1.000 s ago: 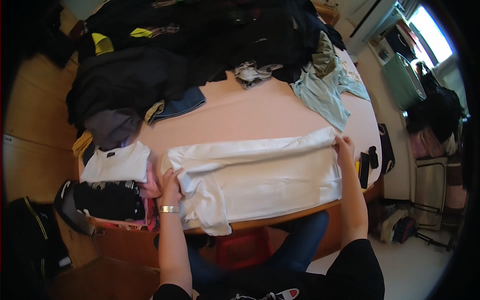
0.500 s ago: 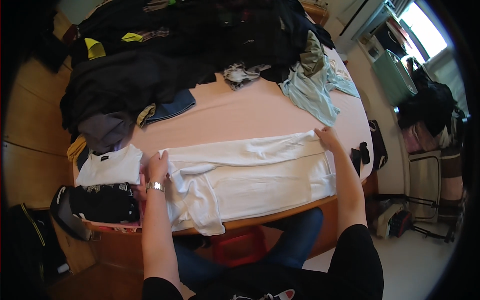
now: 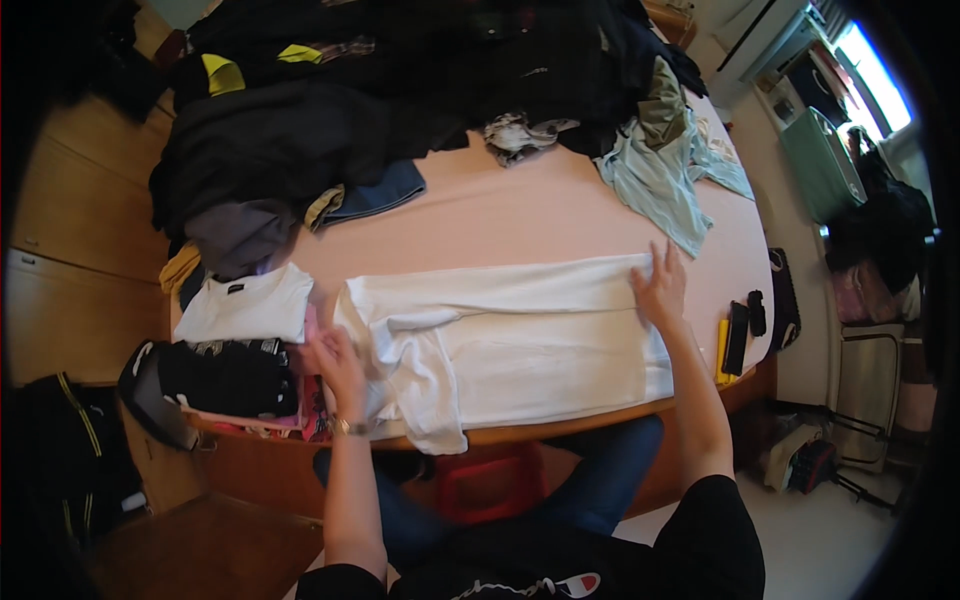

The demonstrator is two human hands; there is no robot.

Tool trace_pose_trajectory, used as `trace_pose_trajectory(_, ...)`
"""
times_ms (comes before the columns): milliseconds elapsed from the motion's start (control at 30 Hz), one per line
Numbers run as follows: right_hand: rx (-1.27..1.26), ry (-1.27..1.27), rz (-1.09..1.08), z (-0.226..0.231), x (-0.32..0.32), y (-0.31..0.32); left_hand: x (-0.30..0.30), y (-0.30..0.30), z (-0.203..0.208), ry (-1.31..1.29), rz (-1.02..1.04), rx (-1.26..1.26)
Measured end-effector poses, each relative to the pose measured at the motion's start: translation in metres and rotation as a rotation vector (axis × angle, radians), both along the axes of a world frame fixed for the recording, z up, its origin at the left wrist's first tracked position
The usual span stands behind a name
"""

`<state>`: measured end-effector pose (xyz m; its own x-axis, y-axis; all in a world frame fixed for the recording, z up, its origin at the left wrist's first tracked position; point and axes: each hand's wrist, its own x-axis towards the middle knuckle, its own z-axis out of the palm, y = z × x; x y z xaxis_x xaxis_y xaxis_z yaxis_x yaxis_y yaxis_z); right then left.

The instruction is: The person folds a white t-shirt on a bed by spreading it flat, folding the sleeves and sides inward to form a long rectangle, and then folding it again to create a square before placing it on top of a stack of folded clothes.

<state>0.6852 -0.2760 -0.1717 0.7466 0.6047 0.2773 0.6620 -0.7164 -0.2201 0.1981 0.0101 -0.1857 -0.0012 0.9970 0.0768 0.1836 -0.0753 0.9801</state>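
Note:
A white long garment (image 3: 540, 350) lies flat along the near edge of the bed, its far side folded over lengthwise. At its left end a loose sleeve bends down over the edge. My right hand (image 3: 662, 292) is open, its fingers spread at the garment's far right corner. Between the garment's left end and the folded clothes hovers my left hand (image 3: 338, 362), slightly blurred, fingers apart and holding nothing. Beside it a folded white T-shirt (image 3: 245, 310) and a folded black garment (image 3: 228, 378) rest on a stack with pink and patterned cloth.
A large heap of dark clothes (image 3: 330, 130) covers the far side of the bed (image 3: 500, 220). A pale blue-green garment (image 3: 655, 165) lies at the far right. Black objects (image 3: 737, 338) and a yellow strip (image 3: 722, 350) sit at the right edge. A red stool (image 3: 490, 483) stands below.
Both hands have let go of the white garment. My left hand has moved down toward me, and my right hand's fingers have spread. The whole view has shifted slightly.

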Motion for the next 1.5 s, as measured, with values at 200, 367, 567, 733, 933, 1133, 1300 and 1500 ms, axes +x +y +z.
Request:
trace_pose_trajectory(200,-0.205,0.036,0.048,0.006,-0.053,0.013,0.000,-0.114,0.046,0.712,-0.245,0.025)
trace_pose_trajectory(367,-0.002,0.351,0.535,0.029,-0.242,0.026,-0.018,-0.112,0.015,0.544,-0.304,0.057)
trace_pose_trajectory(567,0.025,0.777,0.308,0.033,-0.400,0.009,-0.021,-0.111,0.036,0.023,-0.331,-0.180)
trace_pose_trajectory(733,0.705,1.282,0.191,-0.029,-0.421,0.012,0.001,-0.119,0.051,-0.343,-0.324,-0.354)
trace_pose_trajectory(933,0.642,1.534,0.242,0.038,-0.420,0.013,-0.014,-0.119,0.083,-0.595,-0.232,-0.707)
trace_pose_trajectory(1133,0.529,0.988,0.436,0.140,-0.444,-0.022,-0.057,-0.099,0.092,0.241,-0.348,0.000)
trace_pose_trajectory(1300,0.680,1.190,0.644,0.178,-0.450,-0.016,-0.009,-0.050,0.117,0.260,-0.521,0.414)
trace_pose_trajectory(1500,0.260,0.931,1.063,0.204,-0.431,-0.001,0.034,-0.003,0.060,0.507,-1.105,0.560)
